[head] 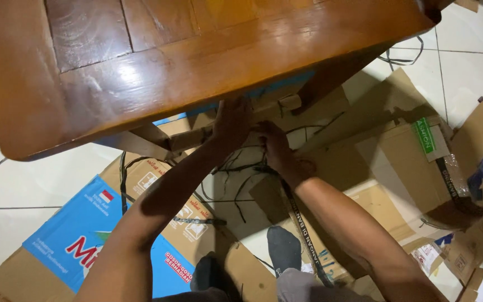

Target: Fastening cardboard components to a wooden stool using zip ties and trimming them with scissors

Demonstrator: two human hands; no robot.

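Left hand [231, 120] reaching under the edge of the wooden table [141, 61], fingers curled on a cardboard-wrapped table leg [197, 137]; right hand [275, 146] just beside it, clenched around black plastic straps [241, 168] (exact grip half hidden in shadow); flattened cardboard boxes [398, 145] spread across the white tiled floor [40, 184]; 2 dark-socked feet [283, 246] near the bottom edge.
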